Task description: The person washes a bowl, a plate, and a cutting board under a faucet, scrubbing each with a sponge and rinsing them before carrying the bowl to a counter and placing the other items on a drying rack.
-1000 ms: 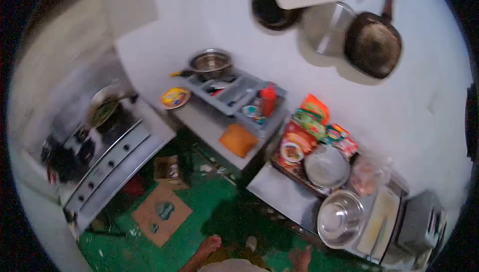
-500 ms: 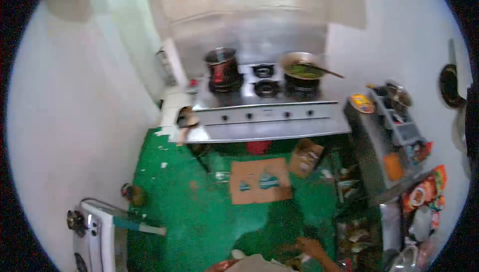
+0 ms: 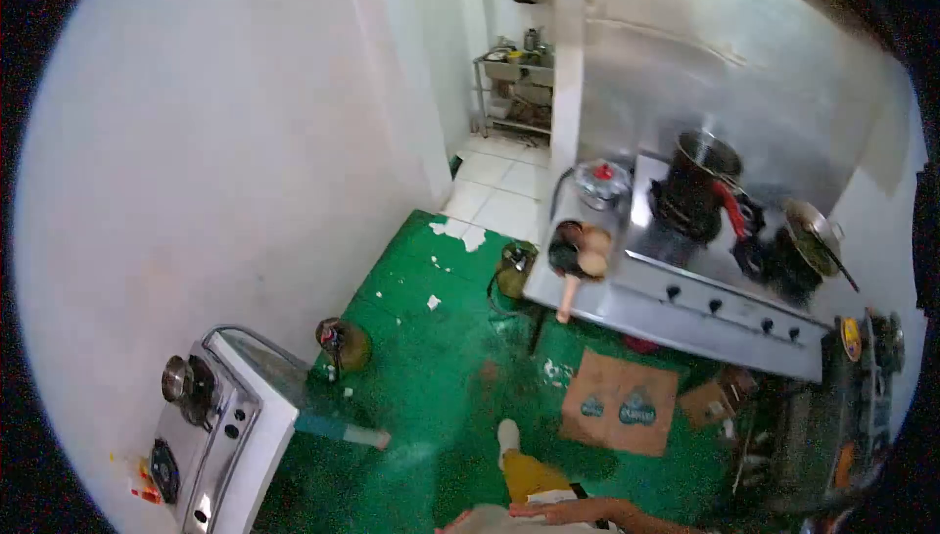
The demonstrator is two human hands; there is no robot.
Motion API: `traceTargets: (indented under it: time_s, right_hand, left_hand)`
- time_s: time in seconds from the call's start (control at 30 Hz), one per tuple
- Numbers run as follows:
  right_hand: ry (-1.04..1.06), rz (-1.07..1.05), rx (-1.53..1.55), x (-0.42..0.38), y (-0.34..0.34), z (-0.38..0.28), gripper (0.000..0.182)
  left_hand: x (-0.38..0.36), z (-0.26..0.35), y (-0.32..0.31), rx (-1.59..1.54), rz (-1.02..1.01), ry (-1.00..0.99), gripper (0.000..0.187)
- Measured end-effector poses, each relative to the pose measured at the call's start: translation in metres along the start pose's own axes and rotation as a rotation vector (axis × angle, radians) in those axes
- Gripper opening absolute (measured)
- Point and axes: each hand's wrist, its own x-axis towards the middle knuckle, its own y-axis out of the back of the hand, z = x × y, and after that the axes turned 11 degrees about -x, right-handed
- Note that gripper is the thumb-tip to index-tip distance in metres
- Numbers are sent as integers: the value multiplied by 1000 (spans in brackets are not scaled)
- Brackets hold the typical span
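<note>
My right hand [image 3: 560,511] is at the bottom edge, in front of my light-coloured clothing, with its fingers stretched out flat and nothing visible in them. Only a sliver of my left hand [image 3: 452,524] shows beside the clothing, its fingers cut off by the frame. Neither hand reaches the stove [image 3: 715,309], which stands ahead to the right. On it are a tall dark pot [image 3: 693,186] and a wide pan [image 3: 811,240] with green food and a long utensil. A dark pan [image 3: 565,252] with a wooden handle and a lidded silver pot [image 3: 599,185] sit at its left end.
A white-topped cooker [image 3: 220,426] stands at lower left, with a gas cylinder [image 3: 343,345] behind it. Another cylinder [image 3: 516,270] is by the stove. Flattened cardboard [image 3: 622,402] lies on the green floor [image 3: 441,358]. Beyond white tiles [image 3: 504,196] stands a metal rack [image 3: 514,123].
My view has swung left, bringing the passage and rack into sight and shifting the stove rightwards. My right hand has moved from out at the side to in front of my clothing.
</note>
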Motion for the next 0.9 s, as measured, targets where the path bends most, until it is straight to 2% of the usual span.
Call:
traceTargets:
  time_s: [0.13, 0.23, 0.3, 0.37, 0.43, 0.5, 0.53, 0.6, 0.63, 0.73, 0.8, 0.87, 0.9]
  right_hand:
    - [122, -290, -85, 80, 117, 3, 59]
    - [194, -440, -211, 141, 201, -37, 58]
    - [224, -464, -358, 187, 254, -78, 58]
    - [186, -359, -659, 231, 308, -123, 56]
    - [11, -269, -1170, 252, 346, -242, 50]
    - [-179, -45, -1565, 290, 392, -296, 51]
    - [-180, -32, -1566, 314, 422, -300, 51]
    - [118, 364, -1679, 367, 483, -299, 53]
    - [115, 385, -1678, 383, 511, -303, 53]
    - [37, 406, -1626, 393, 602, -357, 55]
    - [-218, 315, -1345, 366, 650, -383, 57]
    - [122, 712, -1242, 355, 726, -335, 56]
    - [39, 854, -1200, 333, 759, -325, 54]
  left_hand:
    - [69, 106, -18, -64, 5, -26, 49]
    - [106, 194, -35, -74, 38, -56, 50]
    - [128, 249, -41, -78, 69, -92, 50]
    - [152, 297, -44, -123, 94, -107, 51]
    - [182, 352, -44, -167, 122, -118, 52]
    - [218, 403, -39, -195, 149, -131, 52]
    - [237, 432, -39, -202, 157, -141, 52]
    - [281, 495, -35, -201, 157, -162, 53]
    - [304, 533, -33, -185, 148, -185, 53]
    - [372, 664, -39, -142, 108, -240, 54]
    - [417, 754, -62, -64, 45, -267, 55]
    - [466, 842, -103, 67, -61, -267, 56]
    - [495, 881, -131, 216, -141, -283, 60]
